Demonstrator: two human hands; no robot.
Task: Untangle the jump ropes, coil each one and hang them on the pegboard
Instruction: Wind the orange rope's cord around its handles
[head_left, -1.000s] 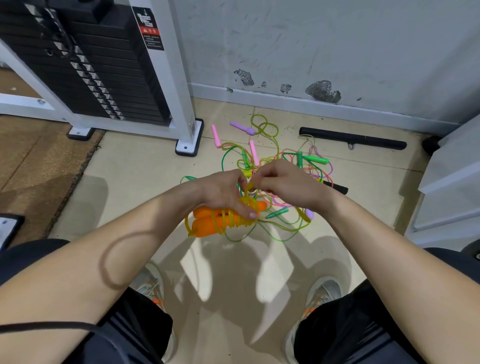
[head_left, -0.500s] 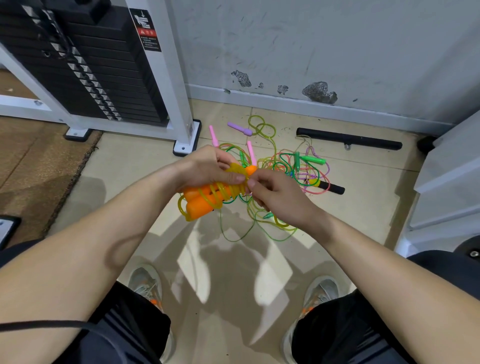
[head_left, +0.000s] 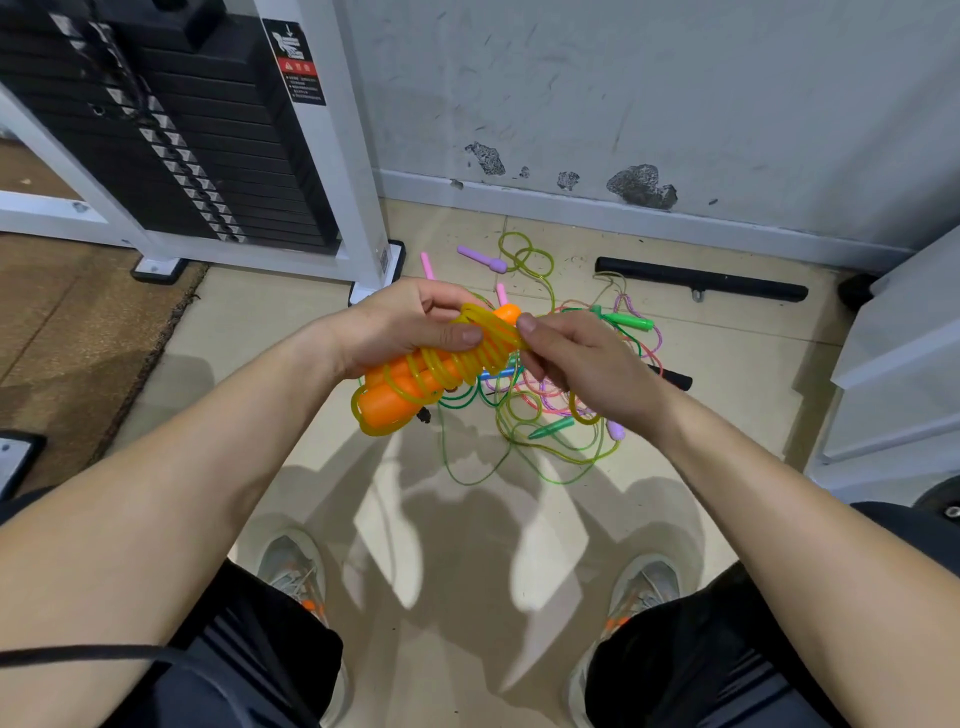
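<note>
- Since a second ago we see the left hand and its bundle lifted up off the pile. The right hand has shifted from over the left knuckles to the bundle's right end.
- Left hand: fingers and thumb curled round the two orange handles, which lie side by side with their butt ends pointing down-left.
- The yellow rope is wound in several turns around those handles, with one loose loop hanging off the lower-left end.
- Right hand: thumb and forefinger pinched on the yellow rope just beside the handles' upper tip, other fingers curled under. A short yellow loop shows below this hand.
- The bundle is held in the air above the floor, between us and the pile.
- The tangle of ropes lies on the floor behind and below the hands: green, pink and yellow-green cords crossing each other.
- In the pile we make out a green handle, a purple handle and a pink handle.
- A black bar lies on the floor near the wall, just beyond the pile.
- The weight stack stands at upper left, with a brown mat beside it.
- Two shoes show at the bottom, one on each side.
</note>
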